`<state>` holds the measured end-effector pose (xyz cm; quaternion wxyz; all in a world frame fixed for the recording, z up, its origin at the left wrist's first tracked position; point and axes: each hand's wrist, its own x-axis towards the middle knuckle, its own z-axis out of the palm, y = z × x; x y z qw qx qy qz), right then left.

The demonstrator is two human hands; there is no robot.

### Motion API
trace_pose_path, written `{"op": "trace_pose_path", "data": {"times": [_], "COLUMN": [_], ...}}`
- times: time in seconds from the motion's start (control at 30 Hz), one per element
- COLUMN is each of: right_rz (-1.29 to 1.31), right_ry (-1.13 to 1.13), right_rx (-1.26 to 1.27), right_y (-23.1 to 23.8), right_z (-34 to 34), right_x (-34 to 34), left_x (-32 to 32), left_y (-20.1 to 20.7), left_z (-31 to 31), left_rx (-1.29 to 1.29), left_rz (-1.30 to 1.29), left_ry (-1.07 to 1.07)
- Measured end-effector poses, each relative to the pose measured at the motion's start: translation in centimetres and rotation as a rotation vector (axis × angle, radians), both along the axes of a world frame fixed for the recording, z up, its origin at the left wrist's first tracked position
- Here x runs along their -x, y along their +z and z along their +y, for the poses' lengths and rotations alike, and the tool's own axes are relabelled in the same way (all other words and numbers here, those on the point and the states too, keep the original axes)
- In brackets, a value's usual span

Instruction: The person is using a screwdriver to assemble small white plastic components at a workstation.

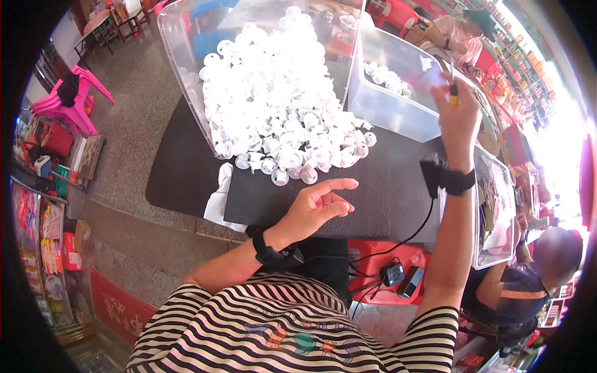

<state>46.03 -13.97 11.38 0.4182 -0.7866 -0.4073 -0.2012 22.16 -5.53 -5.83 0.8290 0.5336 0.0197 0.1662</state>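
My left hand (316,210) hovers over the near part of the dark table, index finger and thumb stretched out and apart, nothing between them. Just beyond it lies a big heap of small round white plastic parts (280,105), spilling from a clear plastic bin (183,81) tipped toward me. Raised at the right, my right hand (461,121) is closed around a slim tool (454,93) with a yellow and black handle; its exact kind is unclear. A second translucent bin (398,115), with several of the same parts inside, stands beside that hand.
A white cloth (219,199) lies at the dark table's (180,161) left edge. Under the near edge, a red stool (367,252) carries small black devices and cables. A clear tray (494,211) is at the right. Co-workers sit at the right and far right.
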Motion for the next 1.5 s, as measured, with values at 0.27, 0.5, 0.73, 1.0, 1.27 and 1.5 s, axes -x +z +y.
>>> {"op": "trace_pose_path", "data": {"times": [0.27, 0.5, 0.73, 1.0, 1.27, 1.5], "right_rz": [-0.031, 0.082, 0.8, 0.809, 1.046, 1.161], "right_ry": [0.19, 0.193, 0.407, 0.423, 0.339, 0.309], "right_rx": [0.445, 0.429, 0.225, 0.156, -0.013, -0.127], "right_y": [-10.1, -12.4, -10.9, -11.2, -12.4, -12.6], "right_z": [1.1, -0.2, -4.1, -5.6, -6.3, -5.7], "right_x": [0.6, -1.0, 8.8, 11.3, 12.4, 12.4], "left_x": [0.0, -0.4, -1.2, -0.9, -0.4, -0.5], "left_y": [0.3, 0.0, -0.3, -0.2, 0.0, 0.0], "left_z": [-0.2, -0.4, -0.4, -0.2, -0.5, -0.7], "left_rx": [-0.052, -0.032, -0.006, -0.182, -0.109, -0.045], "left_rz": [0.006, 0.011, 0.041, 0.156, 0.101, -0.009], "left_ry": [-0.018, 0.004, 0.076, 0.084, 0.091, 0.107]}}
